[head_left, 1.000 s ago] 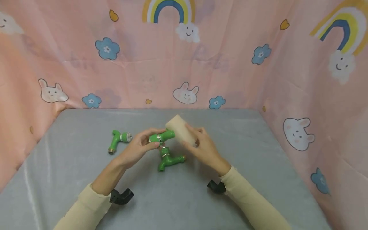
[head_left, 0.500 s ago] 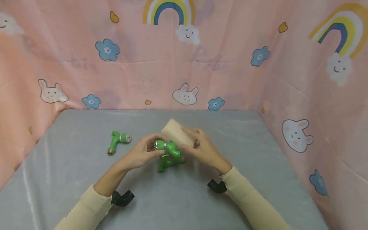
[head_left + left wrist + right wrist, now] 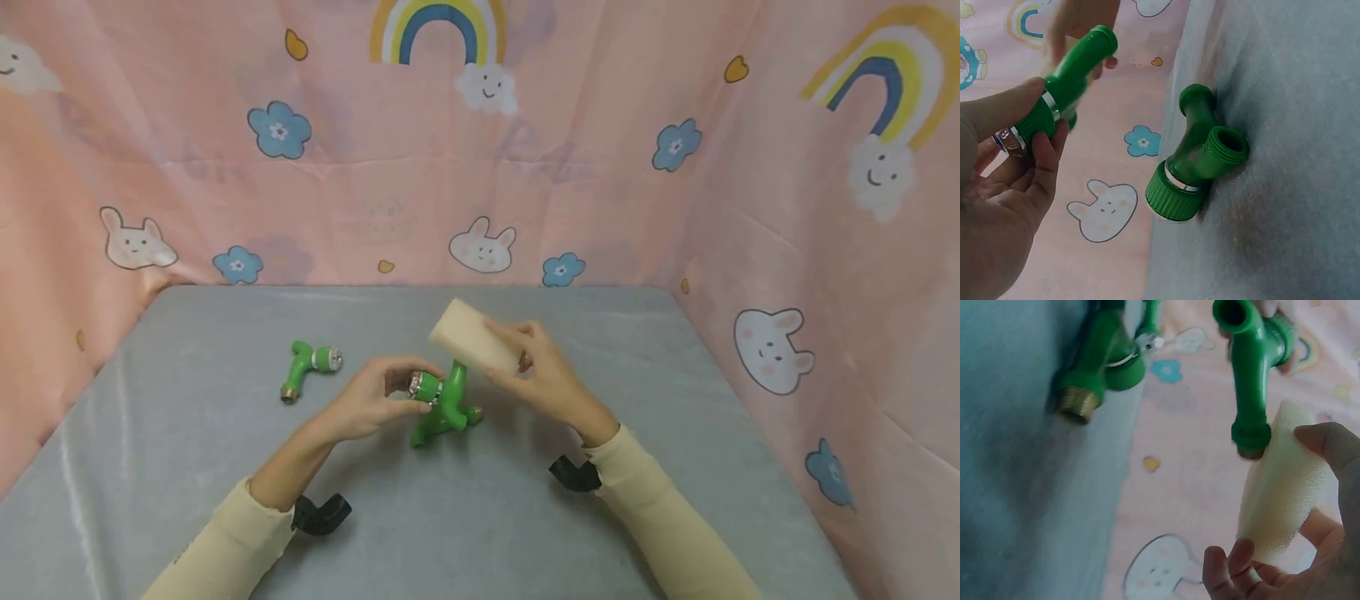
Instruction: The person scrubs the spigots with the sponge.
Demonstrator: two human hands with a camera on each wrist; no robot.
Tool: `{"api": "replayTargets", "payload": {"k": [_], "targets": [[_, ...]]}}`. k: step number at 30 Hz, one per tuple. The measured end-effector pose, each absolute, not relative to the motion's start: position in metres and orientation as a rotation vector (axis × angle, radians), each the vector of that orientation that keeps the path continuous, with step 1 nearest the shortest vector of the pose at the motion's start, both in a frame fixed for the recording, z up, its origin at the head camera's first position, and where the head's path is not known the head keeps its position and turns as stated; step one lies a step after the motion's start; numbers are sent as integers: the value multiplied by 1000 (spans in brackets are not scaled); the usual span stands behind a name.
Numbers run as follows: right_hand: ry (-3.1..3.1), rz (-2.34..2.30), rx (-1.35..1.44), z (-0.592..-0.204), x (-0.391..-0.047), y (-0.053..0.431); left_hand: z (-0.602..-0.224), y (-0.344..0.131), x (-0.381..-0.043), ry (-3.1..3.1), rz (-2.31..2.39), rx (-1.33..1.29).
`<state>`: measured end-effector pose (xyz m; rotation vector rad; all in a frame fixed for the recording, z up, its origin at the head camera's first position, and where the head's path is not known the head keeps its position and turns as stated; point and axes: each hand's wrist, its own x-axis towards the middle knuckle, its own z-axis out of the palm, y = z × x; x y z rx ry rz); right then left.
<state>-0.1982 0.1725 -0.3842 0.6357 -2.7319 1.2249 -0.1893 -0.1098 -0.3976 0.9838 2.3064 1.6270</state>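
Near the middle of the head view, a person's left hand (image 3: pixel 363 404) is gripping a green tap (image 3: pixel 452 398), with fingers and thumb curling round its ribbed knob. The tap is hanging above the grey worktop (image 3: pixel 487 533), its threaded end pointing towards the top of the frame. Just to its right, the right hand (image 3: pixel 553 383) is holding a cream sponge (image 3: pixel 471 333), pinching it between thumb and fingers and tilting it towards the upper left. In the right wrist view the tap's end is sitting right beside the sponge's left edge; whether the two are touching is hard to tell. A second tap (image 3: pixel 426 429) is lying on the worktop just below the held one in the head view, partly hiding behind it, its brass end pointing right. A third tap (image 3: pixel 302 365) is lying farther left, its brass end pointing towards the lower left. Cream sleeves (image 3: pixel 240 533) are covering both forearms, and a black curved piece (image 3: pixel 322 515) is sticking out beside each cuff. Behind the worktop, a pink cartoon-patterned cloth (image 3: pixel 375 183) is filling the upper frame
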Motion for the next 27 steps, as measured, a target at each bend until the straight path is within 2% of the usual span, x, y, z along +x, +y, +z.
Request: {"api": "replayTargets", "payload": {"k": [8, 14, 21, 27], "targets": [[-2733, 1082, 464, -386, -207, 178, -397, -112, -191, 2385, 1582, 955], [-2673, 1113, 676, -383, -197, 168, -393, -113, -189, 2400, 1658, 873], [-2730, 1071, 499, -390, -202, 168, -393, -115, -192, 2451, 1686, 774], [-2634, 1086, 698, -381, -185, 153, -393, -122, -197, 2426, 1844, 580]]}}
